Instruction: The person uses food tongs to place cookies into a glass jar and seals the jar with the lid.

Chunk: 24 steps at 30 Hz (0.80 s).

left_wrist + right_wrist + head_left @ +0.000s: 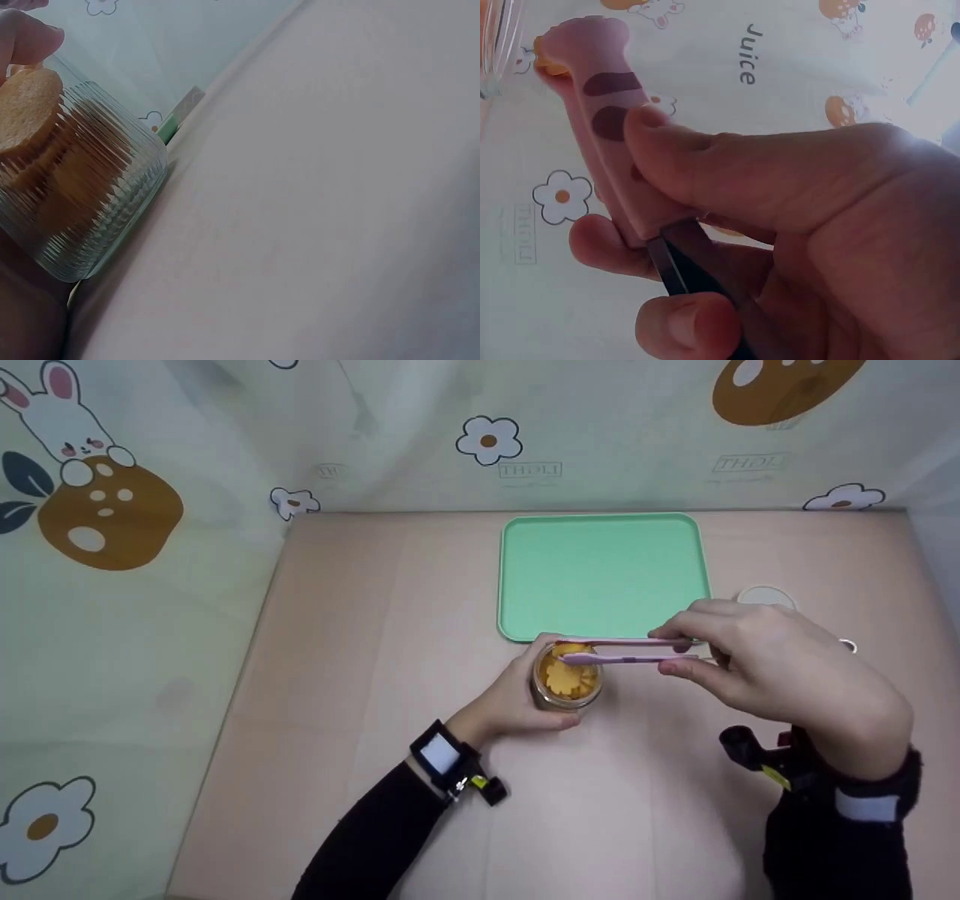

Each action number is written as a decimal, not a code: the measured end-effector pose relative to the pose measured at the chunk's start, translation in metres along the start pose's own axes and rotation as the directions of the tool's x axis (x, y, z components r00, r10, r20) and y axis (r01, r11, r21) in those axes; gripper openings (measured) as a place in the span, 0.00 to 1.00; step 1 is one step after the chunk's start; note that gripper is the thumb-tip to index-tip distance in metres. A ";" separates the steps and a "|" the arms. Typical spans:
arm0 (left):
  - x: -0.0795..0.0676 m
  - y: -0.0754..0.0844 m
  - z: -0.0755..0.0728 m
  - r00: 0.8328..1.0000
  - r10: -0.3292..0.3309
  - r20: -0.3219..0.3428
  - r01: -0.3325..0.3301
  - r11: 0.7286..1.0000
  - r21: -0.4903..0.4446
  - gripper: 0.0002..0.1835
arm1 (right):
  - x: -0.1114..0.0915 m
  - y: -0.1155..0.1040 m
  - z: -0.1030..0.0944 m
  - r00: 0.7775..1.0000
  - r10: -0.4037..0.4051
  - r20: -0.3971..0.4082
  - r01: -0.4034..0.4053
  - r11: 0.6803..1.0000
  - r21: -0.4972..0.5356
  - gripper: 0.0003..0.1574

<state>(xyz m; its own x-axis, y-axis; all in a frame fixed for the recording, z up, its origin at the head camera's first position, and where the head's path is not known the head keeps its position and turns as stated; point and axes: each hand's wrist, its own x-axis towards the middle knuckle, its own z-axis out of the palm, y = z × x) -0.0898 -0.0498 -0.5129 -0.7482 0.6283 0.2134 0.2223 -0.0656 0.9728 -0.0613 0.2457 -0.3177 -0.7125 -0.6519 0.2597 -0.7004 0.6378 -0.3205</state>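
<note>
My left hand [517,701] grips a ribbed glass jar [124,161], fingers wrapped round its side. Scalloped yellow-orange biscuits [562,679] fill the jar; through the glass in the left wrist view they look golden brown. Between thumb and fingers, my right hand [780,664] holds pink tongs [630,651] with paw-shaped ends and dark stripes. The tongs' tips overlap the jar's mouth in the head view. In the right wrist view, an orange biscuit [553,58] shows between the two tips, partly hidden by the nearer one.
A light green tray [600,570] lies just beyond the jar, along the back of the pink-beige table [390,607]. Partly behind my right hand is a round whitish lid [765,596], with a small ring [848,646] near the wrist. Printed sheeting [405,442] borders the back and left side.
</note>
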 end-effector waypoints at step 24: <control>-0.002 0.003 -0.001 1.000 0.005 -0.004 -0.005 1.000 -0.010 0.49 | -0.002 -0.018 0.002 0.997 0.042 0.070 -0.045 0.998 0.038 0.18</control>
<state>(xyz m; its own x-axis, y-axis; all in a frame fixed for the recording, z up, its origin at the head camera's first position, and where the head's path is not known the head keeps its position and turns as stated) -0.0881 -0.0518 -0.5105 -0.7497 0.6246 0.2187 0.2200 -0.0765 0.9725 -0.0474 0.2351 -0.3140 -0.7368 -0.6512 0.1817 -0.6653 0.6506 -0.3662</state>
